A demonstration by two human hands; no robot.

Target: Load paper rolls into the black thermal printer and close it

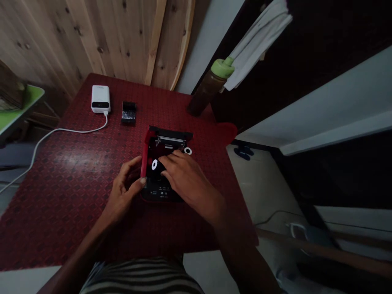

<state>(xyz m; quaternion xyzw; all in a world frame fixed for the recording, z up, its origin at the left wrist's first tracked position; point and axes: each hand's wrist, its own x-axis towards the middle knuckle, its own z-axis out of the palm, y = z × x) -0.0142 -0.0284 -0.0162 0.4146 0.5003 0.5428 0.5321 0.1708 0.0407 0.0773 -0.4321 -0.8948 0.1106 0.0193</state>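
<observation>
A small red and black device (161, 188), which looks like a label printer, lies on the table with its lid raised at the back. My left hand (124, 183) grips its left side, the thumb on the front corner and the fingers along the red edge. Over the open bay, the fingers of my right hand (186, 175) are bent around a dark roll with a white ring end (154, 164). A second white ring (188, 151) shows just beyond that hand, by the device's right side. My right hand hides much of the bay and whatever joins the rings.
A white power bank (100, 98) with a white cable (70, 130) lies at the back left of the red patterned table (92, 179). Near it is a small black cartridge-like piece (128, 113). A green-capped bottle (206, 90) stands at the back right.
</observation>
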